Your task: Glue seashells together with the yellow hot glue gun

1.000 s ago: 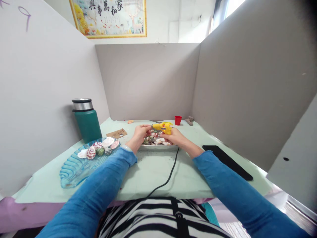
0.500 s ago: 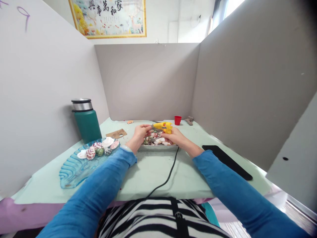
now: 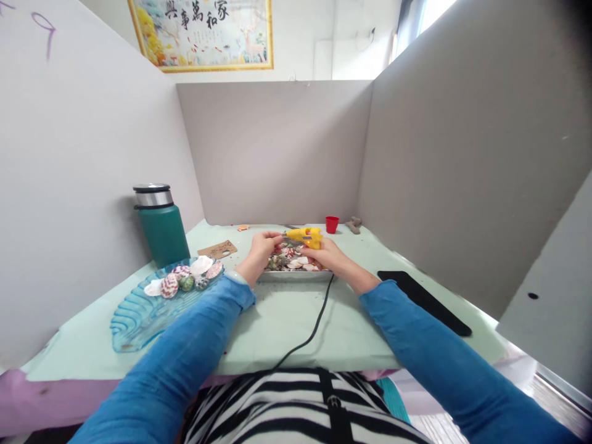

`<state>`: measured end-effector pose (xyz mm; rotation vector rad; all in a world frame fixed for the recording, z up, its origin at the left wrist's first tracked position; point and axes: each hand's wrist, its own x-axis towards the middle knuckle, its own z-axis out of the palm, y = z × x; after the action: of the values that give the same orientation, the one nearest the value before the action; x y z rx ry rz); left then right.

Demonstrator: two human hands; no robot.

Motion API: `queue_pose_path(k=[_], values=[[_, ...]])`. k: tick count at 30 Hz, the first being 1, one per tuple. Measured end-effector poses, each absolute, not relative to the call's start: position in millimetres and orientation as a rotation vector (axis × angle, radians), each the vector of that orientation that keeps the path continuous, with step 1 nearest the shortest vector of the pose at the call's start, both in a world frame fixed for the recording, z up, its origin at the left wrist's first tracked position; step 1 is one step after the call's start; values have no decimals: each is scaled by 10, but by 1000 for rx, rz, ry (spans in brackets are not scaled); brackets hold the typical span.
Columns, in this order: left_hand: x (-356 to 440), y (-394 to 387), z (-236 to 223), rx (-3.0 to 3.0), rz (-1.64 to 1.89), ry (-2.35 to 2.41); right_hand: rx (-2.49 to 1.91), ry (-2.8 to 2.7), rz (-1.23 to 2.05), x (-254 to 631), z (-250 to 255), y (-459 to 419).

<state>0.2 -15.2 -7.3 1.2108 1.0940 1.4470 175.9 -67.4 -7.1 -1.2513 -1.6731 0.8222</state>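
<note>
A yellow glue gun (image 3: pixel 303 235) is gripped in my right hand (image 3: pixel 329 254), its nozzle pointing left. Close to that nozzle, my left hand (image 3: pixel 264 246) has its fingers pinched together; whatever is between them is too small to make out. Beneath both hands lies a shallow tray (image 3: pixel 296 277) filled with seashells (image 3: pixel 296 261) of white, brown and reddish tones. A black cord (image 3: pixel 319 320) runs from near the tray's right corner toward me over the table edge.
On the left, a blue glass dish (image 3: pixel 139 320) holds several shells, with a green bottle (image 3: pixel 163 231) behind it. A brown card (image 3: pixel 217 249) lies nearby. Toward the back are a red cup (image 3: pixel 332 224) and a grey-brown piece (image 3: pixel 354 224). A black flat panel (image 3: pixel 425 302) rests at right.
</note>
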Motion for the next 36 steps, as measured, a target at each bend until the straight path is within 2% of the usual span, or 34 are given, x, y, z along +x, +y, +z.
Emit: queue_pose_path(k=[24,36], values=[[26,-182,-62,1194,1451,1077,-1196,-1567,885,1770,-109,-620],[19,-167,-77,1195,1467,1074,-1232,-1690,843,1764,-92,-663]])
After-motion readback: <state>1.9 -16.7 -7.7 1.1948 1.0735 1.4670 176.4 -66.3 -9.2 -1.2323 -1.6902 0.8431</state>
